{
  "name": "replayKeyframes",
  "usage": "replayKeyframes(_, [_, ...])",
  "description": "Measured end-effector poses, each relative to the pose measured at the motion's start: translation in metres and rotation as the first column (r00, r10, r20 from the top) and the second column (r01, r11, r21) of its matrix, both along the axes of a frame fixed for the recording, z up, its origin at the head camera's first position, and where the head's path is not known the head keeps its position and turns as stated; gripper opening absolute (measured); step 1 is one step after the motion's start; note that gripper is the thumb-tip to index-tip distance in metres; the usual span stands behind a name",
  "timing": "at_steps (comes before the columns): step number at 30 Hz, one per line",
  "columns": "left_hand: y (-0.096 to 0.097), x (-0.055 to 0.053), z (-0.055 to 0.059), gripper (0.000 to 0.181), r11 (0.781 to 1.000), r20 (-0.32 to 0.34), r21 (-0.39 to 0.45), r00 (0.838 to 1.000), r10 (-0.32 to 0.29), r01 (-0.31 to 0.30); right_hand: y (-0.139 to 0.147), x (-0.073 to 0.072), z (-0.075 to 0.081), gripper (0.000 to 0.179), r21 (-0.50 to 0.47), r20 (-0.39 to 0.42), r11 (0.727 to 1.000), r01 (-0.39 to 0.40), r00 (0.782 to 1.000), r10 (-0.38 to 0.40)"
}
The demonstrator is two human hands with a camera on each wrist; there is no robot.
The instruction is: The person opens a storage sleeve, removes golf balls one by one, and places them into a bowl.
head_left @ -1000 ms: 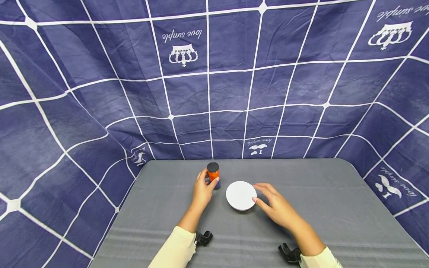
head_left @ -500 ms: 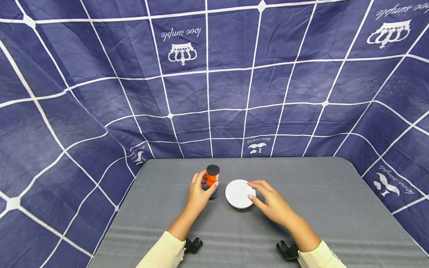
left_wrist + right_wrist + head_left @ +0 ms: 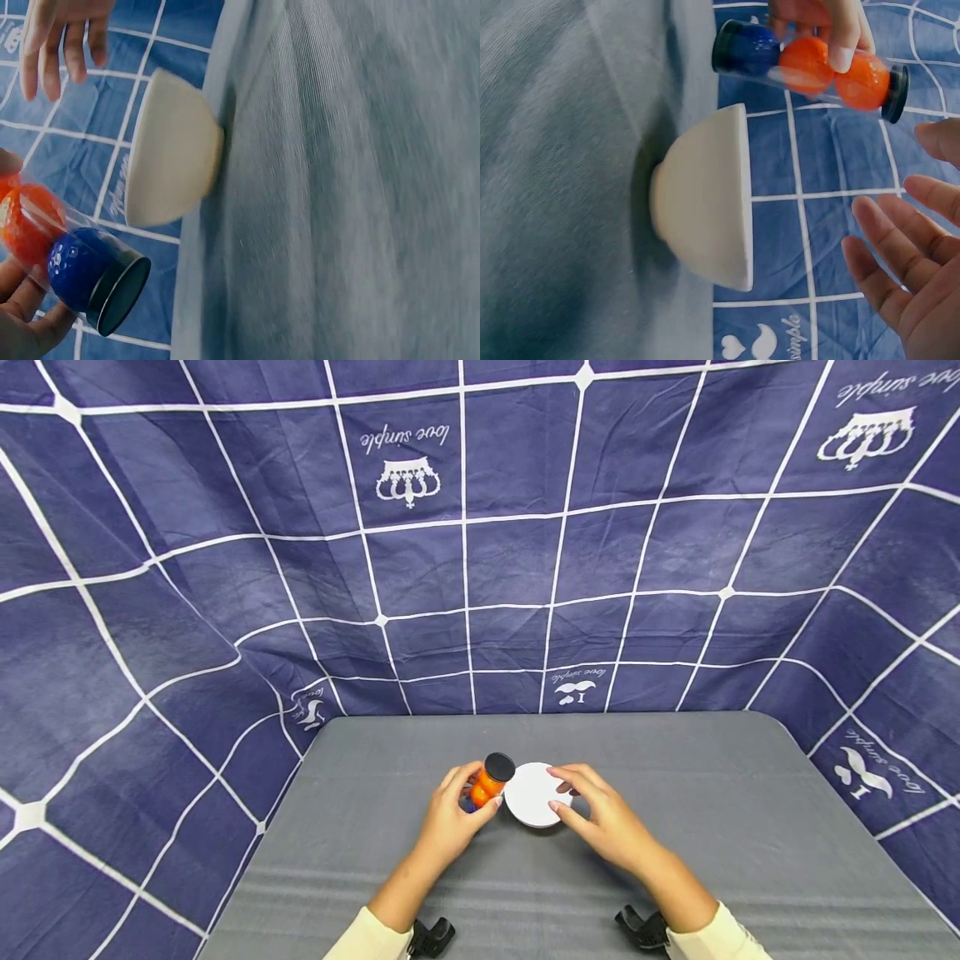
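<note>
A clear tube (image 3: 489, 783) with dark end caps is tilted in the air just left of the bowl, and my left hand (image 3: 448, 818) grips it round the side. Inside it, the right wrist view shows a blue ball (image 3: 754, 51) and two orange balls (image 3: 807, 66). The white bowl (image 3: 529, 800) stands upright on the table; its inside shows plain white from above. My right hand (image 3: 618, 827) hovers at the bowl's right rim, fingers spread and holding nothing. In the right wrist view those fingers are apart from the bowl (image 3: 705, 199).
A grey cloth covers the table (image 3: 697, 785). Behind and at both sides hangs a blue curtain (image 3: 517, 560) with white grid lines. Black straps with small mounts (image 3: 431, 937) sit on both wrists, near the cream sleeves.
The tube, upright at first, has been lifted, brought nearer and rightward towards the bowl, and tilted by my left hand. My right hand has shifted slightly left over the bowl's rim.
</note>
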State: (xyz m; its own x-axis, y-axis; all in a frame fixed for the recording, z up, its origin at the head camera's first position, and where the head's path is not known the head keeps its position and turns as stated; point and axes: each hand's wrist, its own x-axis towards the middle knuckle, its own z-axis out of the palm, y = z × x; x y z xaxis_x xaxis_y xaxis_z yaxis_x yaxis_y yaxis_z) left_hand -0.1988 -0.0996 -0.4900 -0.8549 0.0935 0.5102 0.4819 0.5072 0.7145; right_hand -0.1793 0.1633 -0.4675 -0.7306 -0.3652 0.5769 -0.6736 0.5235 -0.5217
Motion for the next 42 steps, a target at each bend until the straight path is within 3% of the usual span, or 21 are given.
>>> replayKeyframes(9, [0.015, 0.012, 0.003, 0.054, 0.985, -0.111, -0.148, 0.988, -0.104, 0.087, -0.008, 0.002, 0.007, 0.060, -0.042, 0.026, 0.998, -0.043, 0.999, 0.044])
replayKeyframes(16, [0.024, 0.018, 0.000, 0.053, 0.976, -0.084, -0.181, 0.987, -0.136, 0.119, -0.009, 0.003, 0.006, 0.049, -0.051, 0.039, 0.996, -0.070, 0.997, 0.072])
replayKeyframes(22, [0.026, 0.019, 0.001, 0.052, 0.970, -0.096, -0.215, 0.986, -0.136, 0.112, -0.010, 0.003, 0.006, 0.048, -0.018, 0.021, 0.996, -0.084, 0.996, 0.084])
replayKeyframes(29, [0.026, 0.023, 0.008, 0.055, 0.925, -0.029, -0.362, 0.990, -0.135, 0.115, -0.008, 0.003, 0.007, 0.043, 0.035, 0.084, 0.994, -0.102, 0.992, 0.099])
replayKeyframes(35, [0.025, 0.027, 0.010, 0.055, 0.879, 0.025, -0.445, 0.983, -0.180, 0.172, -0.007, 0.004, 0.007, 0.041, 0.083, 0.096, 0.988, -0.129, 0.988, 0.121])
replayKeyframes(42, [0.026, 0.026, 0.010, 0.050, 0.869, 0.090, -0.441, 0.975, -0.205, 0.224, -0.006, 0.005, 0.008, 0.039, 0.130, 0.104, 0.981, -0.141, 0.986, 0.128])
